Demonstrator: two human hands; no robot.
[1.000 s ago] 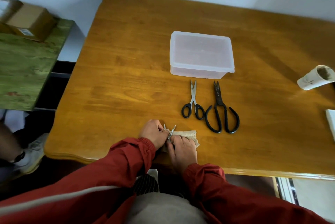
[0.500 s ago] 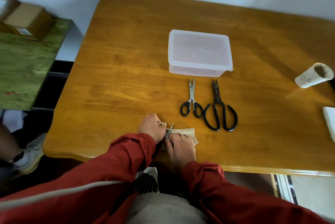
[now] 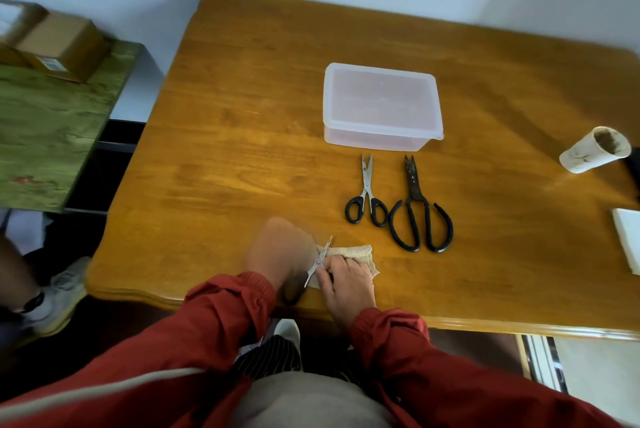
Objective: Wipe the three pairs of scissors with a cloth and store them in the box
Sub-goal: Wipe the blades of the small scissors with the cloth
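1. In the right grip (image 3: 349, 278): the cloth (image 3: 360, 252), pinned under bent fingers closed down narrow, with fingertips touching the blades of the silver scissors (image 3: 319, 260).
2. Over the dark handle end of the silver scissors: the left grip (image 3: 277, 251), smeared by motion; cannot tell how far closed, nor whether truly holding the handle.
3. Silver scissors well in front of the box (image 3: 381, 105) and off to its left, tilted with tips aimed back toward the box, blades across the cloth, handle right at the near edge of the tabletop (image 3: 225, 136).
4. Cloth likewise in front of the box, flat on the tabletop, one crumpled end sticking out past the right grip.
5. Box itself lidded and translucent, away from every edge.
6. Just in front of the box, apart from it: small black-handled scissors (image 3: 367, 195) and large black scissors (image 3: 419, 216), side by side, tips toward the box; loops very close, touching or not cannot tell.
7. Left of the box: a broad stretch of wood running to the left edge. Between those two pairs and the cloth: only a narrow strip of wood.
8. Right of the box: more wood, then a paper cup (image 3: 594, 154) on its side near the right edge, and a white flat thing (image 3: 627, 240) cut off by the frame.
9. Far left of the box, past the tabletop's edge: a green surface (image 3: 52, 122) carrying a cardboard carton (image 3: 59, 43).
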